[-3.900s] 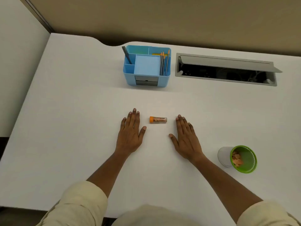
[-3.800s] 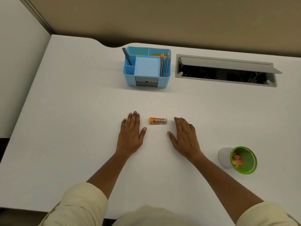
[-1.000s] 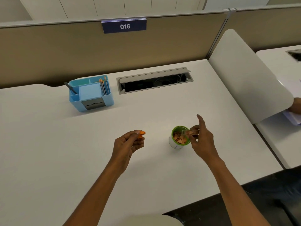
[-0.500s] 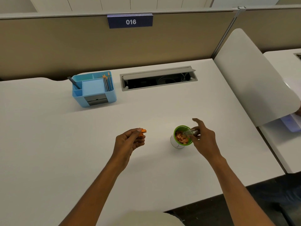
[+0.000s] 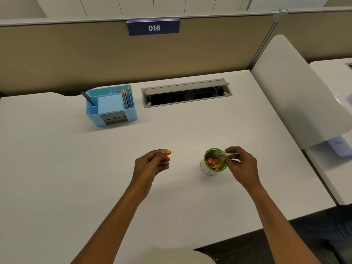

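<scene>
Desk (image 5: pixel 57 168): white, fills most of the frame from lower left to right of centre.
Partition (image 5: pixel 76 54): beige, runs across the top behind the desk; a dark plate (image 5: pixel 153 27) on it reads 016.
Side panel (image 5: pixel 295 92): white, rounded, stands at the desk's right edge in the upper right.
Cable hatch (image 5: pixel 186 92): grey, lid up, set into the desk at upper centre.
Organizer (image 5: pixel 133 113): light blue, upper left of centre, just left of the hatch, with pencils (image 5: pixel 126 97) upright in its right slot.
Right grip (image 5: pixel 242 164): right of centre, fingers and thumb clamped on the clear tube.
Left grip (image 5: pixel 150 165): centre of the frame, well apart from the cup, fingers curled, fingertips pinching the orange cap.
Cup (image 5: pixel 204 167): white with a green rim, upright on the desk between the two grips, holding orange pieces (image 5: pixel 214 162).
Clear tube (image 5: pixel 222 155): tipped almost flat, open mouth over the cup's right rim.
Orange cap (image 5: pixel 167 153): sticks out past the left fingertips, above the desk.
</scene>
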A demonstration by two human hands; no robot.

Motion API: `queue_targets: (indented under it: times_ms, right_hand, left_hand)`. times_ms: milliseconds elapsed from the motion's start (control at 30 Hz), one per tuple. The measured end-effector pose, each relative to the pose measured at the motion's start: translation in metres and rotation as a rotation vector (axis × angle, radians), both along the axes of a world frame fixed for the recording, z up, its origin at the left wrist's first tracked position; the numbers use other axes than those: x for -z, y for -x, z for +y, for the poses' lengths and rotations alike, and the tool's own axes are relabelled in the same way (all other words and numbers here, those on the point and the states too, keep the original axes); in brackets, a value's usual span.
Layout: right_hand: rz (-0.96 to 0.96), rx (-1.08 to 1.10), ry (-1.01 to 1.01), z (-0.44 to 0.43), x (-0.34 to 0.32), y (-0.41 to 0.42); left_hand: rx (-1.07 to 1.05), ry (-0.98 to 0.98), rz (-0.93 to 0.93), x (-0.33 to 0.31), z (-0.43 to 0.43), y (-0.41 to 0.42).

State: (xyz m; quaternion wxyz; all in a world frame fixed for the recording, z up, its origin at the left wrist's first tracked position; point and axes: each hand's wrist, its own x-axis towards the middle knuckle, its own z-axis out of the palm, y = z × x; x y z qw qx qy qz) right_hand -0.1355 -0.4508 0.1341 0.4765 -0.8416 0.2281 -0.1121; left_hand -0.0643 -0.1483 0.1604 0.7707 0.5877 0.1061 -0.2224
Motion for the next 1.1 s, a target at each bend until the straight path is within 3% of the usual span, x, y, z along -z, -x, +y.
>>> queue_targets:
  times_ms: [167, 333, 633, 1100]
  right_hand:
    - [-0.102, -0.017, -0.319, 0.017, -0.021, 0.001]
    - [-0.178, -0.132, -0.476, 0.055, -0.052, -0.010]
    - [-0.281, -0.405, -0.390, 0.129, -0.077, -0.040]
    - [-0.216, -0.636, -0.367, 0.168, -0.081, -0.061]
  left_hand:
    - [-0.025, -0.006, -0.034, -0.010, 0.002, -0.003]
    - [-0.057, 0.043, -0.052, -0.024, 0.010, -0.004]
    - [-0.097, 0.050, -0.117, -0.051, 0.035, -0.004]
    - [-0.107, 0.034, -0.146, -0.057, 0.072, 0.006]
